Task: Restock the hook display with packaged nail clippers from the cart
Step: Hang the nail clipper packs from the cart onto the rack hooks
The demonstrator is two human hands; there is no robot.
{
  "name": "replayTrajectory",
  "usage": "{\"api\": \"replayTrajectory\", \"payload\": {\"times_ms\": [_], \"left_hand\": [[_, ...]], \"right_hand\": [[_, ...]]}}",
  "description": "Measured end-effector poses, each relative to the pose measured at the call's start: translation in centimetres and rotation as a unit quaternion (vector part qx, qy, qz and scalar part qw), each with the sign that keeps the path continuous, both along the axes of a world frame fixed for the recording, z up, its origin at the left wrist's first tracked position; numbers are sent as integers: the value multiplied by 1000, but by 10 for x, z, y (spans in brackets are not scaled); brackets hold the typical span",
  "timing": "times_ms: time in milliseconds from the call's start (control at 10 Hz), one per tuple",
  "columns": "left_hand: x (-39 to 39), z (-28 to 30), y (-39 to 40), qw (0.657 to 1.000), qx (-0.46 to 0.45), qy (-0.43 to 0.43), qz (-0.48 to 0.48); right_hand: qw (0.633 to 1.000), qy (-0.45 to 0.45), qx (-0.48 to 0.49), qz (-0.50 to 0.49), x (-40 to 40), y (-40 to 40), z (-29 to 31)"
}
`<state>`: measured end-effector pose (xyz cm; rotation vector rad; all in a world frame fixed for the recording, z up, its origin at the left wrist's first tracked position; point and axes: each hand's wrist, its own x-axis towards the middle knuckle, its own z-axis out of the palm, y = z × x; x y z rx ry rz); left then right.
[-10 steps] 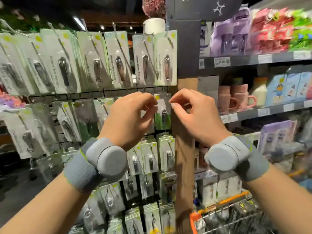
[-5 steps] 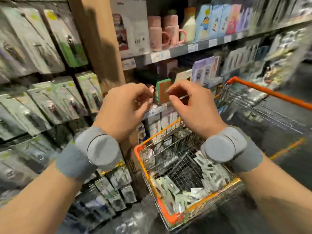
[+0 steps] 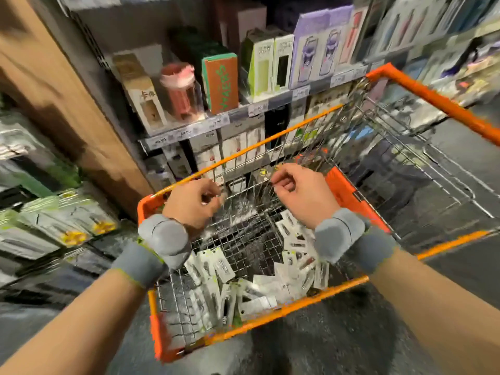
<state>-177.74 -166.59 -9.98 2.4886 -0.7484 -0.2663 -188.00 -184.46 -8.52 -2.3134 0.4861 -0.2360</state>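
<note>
head view, left hand (image 3: 193,203) and right hand (image 3: 304,194) now over cart (image 3: 349,193)

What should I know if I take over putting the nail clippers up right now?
Left hand: loosely curled above the cart, holding nothing.
Right hand: the same, empty.
Packaged nail clippers: a loose pile in the bottom of the cart's basket.
Hook display: at the far left, blurred, packs hanging on it.
Done: can't be judged from this view.
Left: pick a pack from the pile, turn left and hang it on a hook; many remain.
</note>
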Motion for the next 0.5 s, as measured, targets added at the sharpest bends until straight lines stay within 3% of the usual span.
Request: {"api": "replayTrajectory", "payload": {"times_ms": [200, 500], "left_hand": [[46, -127, -22, 976, 86, 149, 130], [67, -239, -24, 923, 234, 248, 180]], "right_hand": [[988, 147, 38, 15, 69, -13, -122], [948, 315, -8, 43, 97, -2, -246]]}}
